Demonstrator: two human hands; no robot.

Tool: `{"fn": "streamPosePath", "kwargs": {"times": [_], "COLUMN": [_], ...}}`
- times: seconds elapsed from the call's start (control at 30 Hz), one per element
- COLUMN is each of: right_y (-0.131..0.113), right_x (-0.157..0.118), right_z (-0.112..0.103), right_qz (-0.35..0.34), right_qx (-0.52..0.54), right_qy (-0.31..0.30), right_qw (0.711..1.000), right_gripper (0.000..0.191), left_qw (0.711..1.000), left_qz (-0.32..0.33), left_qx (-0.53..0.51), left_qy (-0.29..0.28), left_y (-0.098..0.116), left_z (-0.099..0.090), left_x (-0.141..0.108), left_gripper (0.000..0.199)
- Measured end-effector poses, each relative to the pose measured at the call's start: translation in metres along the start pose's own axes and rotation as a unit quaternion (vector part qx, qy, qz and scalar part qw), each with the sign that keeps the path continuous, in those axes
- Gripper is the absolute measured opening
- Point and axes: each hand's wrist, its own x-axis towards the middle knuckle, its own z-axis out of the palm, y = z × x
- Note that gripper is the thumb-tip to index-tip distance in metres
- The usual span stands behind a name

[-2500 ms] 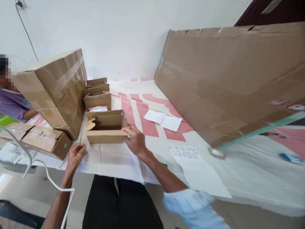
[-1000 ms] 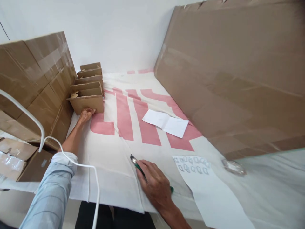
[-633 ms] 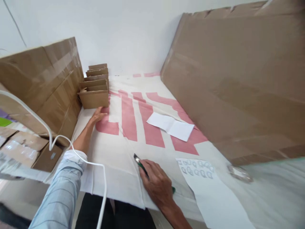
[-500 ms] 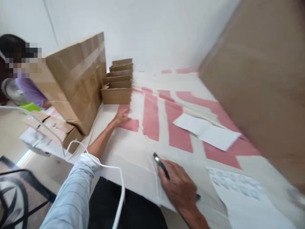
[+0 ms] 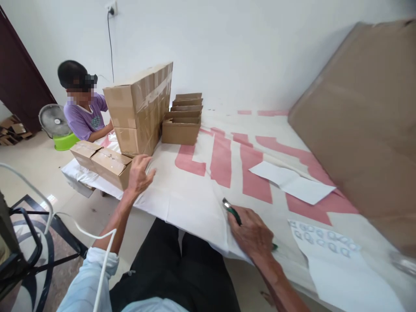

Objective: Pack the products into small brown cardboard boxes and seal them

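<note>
My right hand (image 5: 251,234) rests low over the white and red cloth, wrapped round a green box cutter (image 5: 232,211) with its metal tip pointing away to the left. At the table's left edge my left hand (image 5: 139,175) is raised, fingers apart and holding nothing. It is at the end of a low taped cardboard box (image 5: 107,161); whether it touches the box I cannot tell. Just beyond that hand rise stacked taped cartons (image 5: 138,112). Several open small cardboard boxes (image 5: 181,132) stand in a row to their right.
A folded white paper (image 5: 292,182) and a sheet with round printed marks (image 5: 338,260) lie on the cloth. A big cardboard box (image 5: 364,130) bounds the right side. A white cable (image 5: 107,260) crosses my left arm. A person in purple (image 5: 84,115) sits far left.
My left hand has drawn back leftwards from the red print near the open boxes to the low taped box. My right hand still grips the box cutter. The view has swung left.
</note>
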Motion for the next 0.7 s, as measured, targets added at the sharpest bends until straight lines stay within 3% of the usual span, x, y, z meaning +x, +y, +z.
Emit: {"fn": "streamPosePath", "kwargs": {"times": [0.13,0.23,0.3,0.47,0.7], "right_y": [0.001,0.002,0.001,-0.002,0.0], "right_x": [0.0,0.001,0.001,0.003,0.003], "right_z": [0.005,0.008,0.009,0.009,0.011], "right_qz": [0.0,0.0,0.004,0.014,0.014], "right_qx": [0.004,0.007,0.007,0.008,0.0], "right_qy": [0.0,0.005,0.005,-0.006,-0.015], "right_qw": [1.0,1.0,1.0,1.0,1.0], "right_gripper": [0.026,0.025,0.025,0.028,0.027], "left_qw": [0.986,0.955,0.945,0.947,0.951], "left_qz": [-0.095,-0.23,-0.27,-0.278,-0.271], "left_qx": [0.104,0.158,0.16,0.141,0.136], "left_qy": [0.093,0.103,0.095,0.074,0.063], "left_y": [-0.038,-0.076,-0.097,-0.12,-0.118], "left_z": [-0.062,-0.095,-0.108,-0.111,-0.105], "left_x": [-0.003,-0.003,-0.003,-0.005,-0.009], "left_gripper": [0.033,0.041,0.042,0.033,0.035]}}
